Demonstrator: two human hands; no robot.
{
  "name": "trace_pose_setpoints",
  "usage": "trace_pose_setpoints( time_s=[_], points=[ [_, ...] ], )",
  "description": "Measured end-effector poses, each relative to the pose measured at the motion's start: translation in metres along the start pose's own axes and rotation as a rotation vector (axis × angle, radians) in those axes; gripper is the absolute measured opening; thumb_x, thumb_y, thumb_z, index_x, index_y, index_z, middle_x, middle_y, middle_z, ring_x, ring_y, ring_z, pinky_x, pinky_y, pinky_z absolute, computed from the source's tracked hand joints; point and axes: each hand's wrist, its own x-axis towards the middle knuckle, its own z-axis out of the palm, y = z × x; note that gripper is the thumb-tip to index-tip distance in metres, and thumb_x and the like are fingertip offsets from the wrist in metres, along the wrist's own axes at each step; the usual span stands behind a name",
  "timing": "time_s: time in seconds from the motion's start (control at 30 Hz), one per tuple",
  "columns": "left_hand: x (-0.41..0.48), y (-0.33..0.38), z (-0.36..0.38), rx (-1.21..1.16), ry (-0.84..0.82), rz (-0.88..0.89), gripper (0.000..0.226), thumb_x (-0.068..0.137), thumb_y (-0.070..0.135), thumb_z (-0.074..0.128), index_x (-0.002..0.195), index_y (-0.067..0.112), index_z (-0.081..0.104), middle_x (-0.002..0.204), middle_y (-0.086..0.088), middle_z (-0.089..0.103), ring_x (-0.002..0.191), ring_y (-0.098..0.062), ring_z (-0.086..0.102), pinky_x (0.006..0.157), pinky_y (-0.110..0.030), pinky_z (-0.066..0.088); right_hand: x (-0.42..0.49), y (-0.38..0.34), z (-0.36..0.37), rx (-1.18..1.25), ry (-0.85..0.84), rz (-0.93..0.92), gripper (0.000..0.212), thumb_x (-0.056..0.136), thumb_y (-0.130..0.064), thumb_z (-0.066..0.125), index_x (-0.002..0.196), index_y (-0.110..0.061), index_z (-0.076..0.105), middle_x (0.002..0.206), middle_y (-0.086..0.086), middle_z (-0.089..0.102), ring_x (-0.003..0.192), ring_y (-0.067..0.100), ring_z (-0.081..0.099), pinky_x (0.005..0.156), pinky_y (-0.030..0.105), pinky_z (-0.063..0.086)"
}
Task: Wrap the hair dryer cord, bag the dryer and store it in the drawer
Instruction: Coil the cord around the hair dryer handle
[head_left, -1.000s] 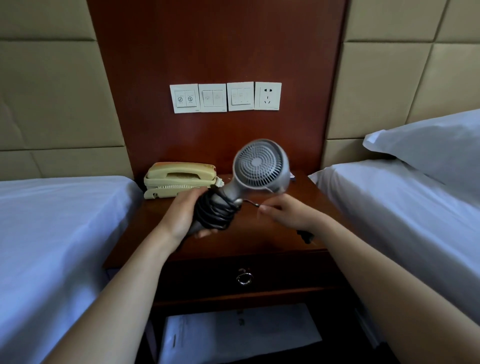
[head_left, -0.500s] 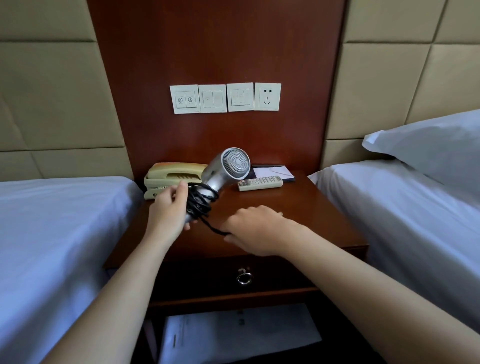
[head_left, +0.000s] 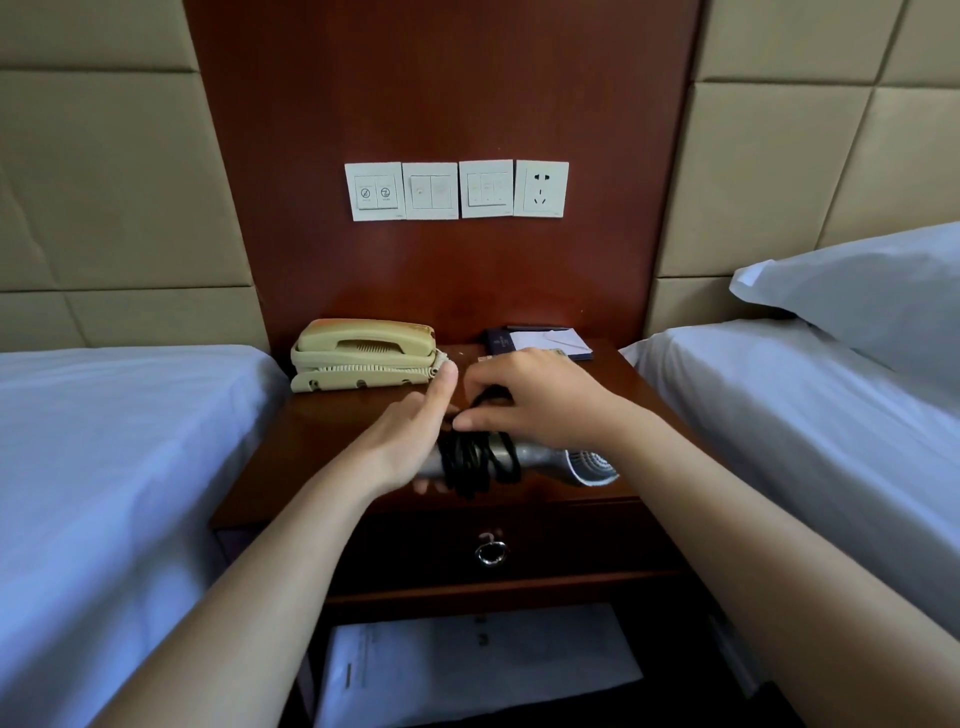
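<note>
Head view, single frame.

- Left hand: grasps the handle end of the silver hair dryer. Fingertips show curled beneath the handle; thumb points straight up and away from it.
- Right hand: fingers bent, pinching a loop of the black cord just above the handle.
- Hair dryer lies roughly level, handle to the left, grilled round head to the right. It sits over the front edge of the dark red-brown wooden bench. Cannot tell whether it touches the top or is held just above it.
- Cord: many turns wound round the handle, bunched between the two hands. Plug not visible.
- Drawer below the bench top: closed, metal ring pull hanging at its centre.
- Back of bench: beige corded telephone on the left, white notepad on a dark folder on the right, partly hidden by the right hand.
- Wall panel above: row of white switch plates and one socket.
- White-sheeted beds flank the bench, left bed and right bed; white pillow on the right one.
- White printed sheet on the shelf under the drawer.
</note>
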Motion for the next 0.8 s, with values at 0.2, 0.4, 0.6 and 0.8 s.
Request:
trace_pose_setpoints(
  time_s=[0.2,0.4,0.6,0.8],
  points=[
    [-0.003,0.003,0.006,-0.038,-0.159,0.146,0.036,0.089,0.046,0.053,0.076,0.014,0.065,0.048,0.002,0.060,0.032,-0.005,0.051,0.037,-0.019,0.037,-0.003,0.015,0.003,0.285,-0.029,0.077,0.017,0.087,-0.026,0.063,0.078,-0.011,0.063,0.061,-0.013,0.054,0.061,0.002,0.050,0.058,0.018,0.037],
    [0.001,0.002,0.008,0.184,0.196,0.058,0.055,0.060,0.072,0.054,0.093,0.030,0.066,0.079,0.002,0.070,0.068,-0.019,0.065,0.065,-0.041,0.057,-0.001,0.026,0.013,-0.028,0.357,0.141,0.022,0.082,-0.040,0.063,0.088,-0.021,0.073,0.087,-0.001,0.054,0.086,0.015,0.039,0.071,0.030,0.027],
    [0.004,0.004,0.020,0.340,0.429,-0.045,0.055,0.073,0.064,0.062,0.116,0.029,0.055,0.096,-0.004,0.065,0.090,-0.031,0.061,0.065,-0.030,0.041,0.004,0.006,0.030,0.215,0.429,0.316,0.012,0.088,-0.020,0.058,0.092,-0.016,0.069,0.083,0.003,0.070,0.078,0.021,0.062,0.063,0.029,0.041],
    [0.011,-0.010,0.039,0.478,0.413,-0.024,0.069,0.072,0.067,0.061,0.124,0.025,0.046,0.103,-0.011,0.068,0.095,-0.034,0.064,0.065,-0.032,0.044,0.008,0.011,0.047,0.353,0.307,0.603,0.019,0.084,-0.026,0.063,0.100,-0.015,0.064,0.092,0.010,0.070,0.088,0.025,0.063,0.073,0.030,0.047]
  ],
)
